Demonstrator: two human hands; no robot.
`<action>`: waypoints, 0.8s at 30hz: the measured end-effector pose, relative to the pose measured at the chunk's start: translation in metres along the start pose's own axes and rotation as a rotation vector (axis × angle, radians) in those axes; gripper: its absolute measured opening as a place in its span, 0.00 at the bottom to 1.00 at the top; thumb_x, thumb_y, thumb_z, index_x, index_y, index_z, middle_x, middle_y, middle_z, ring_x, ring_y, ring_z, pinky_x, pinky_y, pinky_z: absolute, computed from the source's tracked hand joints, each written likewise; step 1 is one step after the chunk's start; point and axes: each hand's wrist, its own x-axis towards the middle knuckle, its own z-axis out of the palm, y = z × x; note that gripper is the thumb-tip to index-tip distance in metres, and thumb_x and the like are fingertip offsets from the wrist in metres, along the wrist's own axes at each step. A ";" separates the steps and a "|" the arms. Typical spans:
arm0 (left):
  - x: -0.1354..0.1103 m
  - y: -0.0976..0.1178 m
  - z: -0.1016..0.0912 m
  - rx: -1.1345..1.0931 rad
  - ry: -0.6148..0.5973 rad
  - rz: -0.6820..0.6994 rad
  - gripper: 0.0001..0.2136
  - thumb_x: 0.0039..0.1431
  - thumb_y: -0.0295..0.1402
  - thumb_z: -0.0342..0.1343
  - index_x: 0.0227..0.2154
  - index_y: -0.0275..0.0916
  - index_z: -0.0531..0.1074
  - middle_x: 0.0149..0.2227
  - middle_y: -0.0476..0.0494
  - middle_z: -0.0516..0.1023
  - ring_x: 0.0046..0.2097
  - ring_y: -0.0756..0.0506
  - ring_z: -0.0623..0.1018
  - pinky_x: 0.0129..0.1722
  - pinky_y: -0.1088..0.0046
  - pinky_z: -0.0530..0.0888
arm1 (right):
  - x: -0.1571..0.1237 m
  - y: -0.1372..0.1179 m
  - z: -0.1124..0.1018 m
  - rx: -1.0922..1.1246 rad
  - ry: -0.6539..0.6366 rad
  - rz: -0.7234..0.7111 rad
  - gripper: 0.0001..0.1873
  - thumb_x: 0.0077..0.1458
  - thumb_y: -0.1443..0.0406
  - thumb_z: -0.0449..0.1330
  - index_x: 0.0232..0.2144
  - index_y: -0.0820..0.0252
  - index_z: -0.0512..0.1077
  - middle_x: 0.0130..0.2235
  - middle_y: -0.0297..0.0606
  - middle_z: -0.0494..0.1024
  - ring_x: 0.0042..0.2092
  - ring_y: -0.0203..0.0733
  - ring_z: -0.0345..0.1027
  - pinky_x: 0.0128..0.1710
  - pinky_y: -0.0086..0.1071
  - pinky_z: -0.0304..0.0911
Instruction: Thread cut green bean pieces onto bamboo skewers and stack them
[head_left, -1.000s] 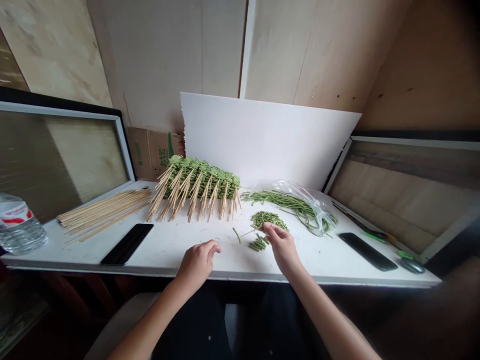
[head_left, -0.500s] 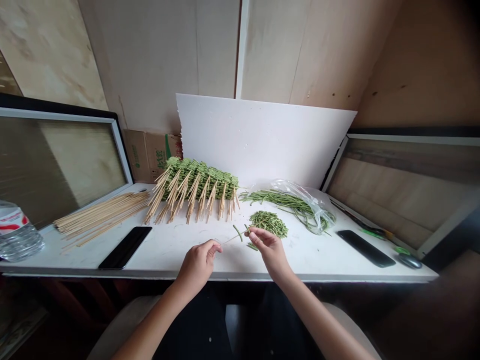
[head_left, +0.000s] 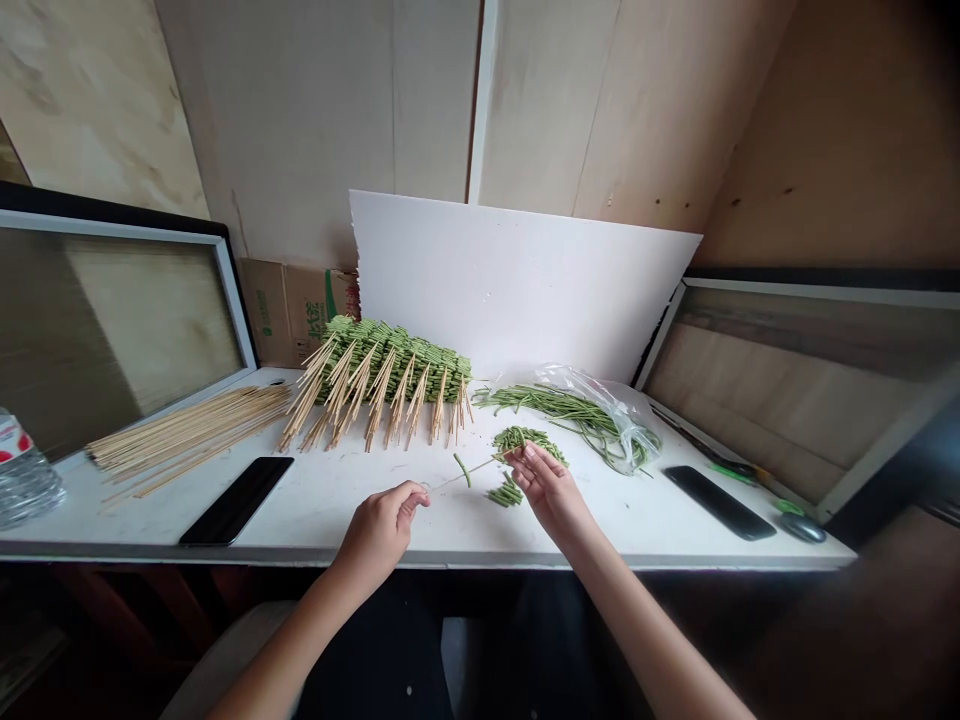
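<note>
A thin wooden skewer point(head_left: 482, 465) is stretched slantwise between my hands over the table. My left hand point(head_left: 384, 520) is closed in a pinch round its lower left end. One short piece of green bean point(head_left: 462, 470) sits crosswise on the skewer, part way along. My right hand point(head_left: 546, 482) pinches the upper right end; whether a bean piece is also between those fingers is hidden. Just below that hand lies a small group of cut bean pieces point(head_left: 505, 491). Behind it is a larger heap of cut pieces point(head_left: 517, 436), partly covered by the fingers.
Stacked bean skewers point(head_left: 397, 365) stand at the back left, sticks pointing forward. Bare skewers point(head_left: 195, 425) and a black phone point(head_left: 237, 500) lie left, near a water bottle point(head_left: 26, 480). Long beans point(head_left: 570, 408) in a clear bag, another dark phone point(head_left: 718, 502) and a mouse point(head_left: 802, 526) lie right.
My right hand has moved slightly right and up along the skewer, and more of the stick shows. The green piece held at its fingertips is no longer visible. The view has shifted a little.
</note>
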 end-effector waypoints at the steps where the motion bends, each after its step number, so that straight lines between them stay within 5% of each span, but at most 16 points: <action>1: 0.000 0.000 0.000 0.004 -0.003 0.002 0.13 0.70 0.34 0.46 0.36 0.42 0.76 0.33 0.46 0.83 0.32 0.46 0.80 0.32 0.74 0.71 | -0.001 -0.001 0.001 -0.011 -0.018 -0.005 0.17 0.45 0.55 0.77 0.37 0.52 0.82 0.41 0.40 0.85 0.47 0.47 0.78 0.48 0.37 0.71; 24: -0.001 0.001 -0.003 0.122 -0.014 0.022 0.14 0.69 0.30 0.46 0.37 0.43 0.78 0.37 0.46 0.86 0.37 0.42 0.84 0.36 0.70 0.74 | 0.000 -0.003 -0.009 -0.202 -0.018 -0.102 0.14 0.47 0.56 0.76 0.35 0.53 0.82 0.40 0.41 0.86 0.48 0.53 0.79 0.43 0.39 0.70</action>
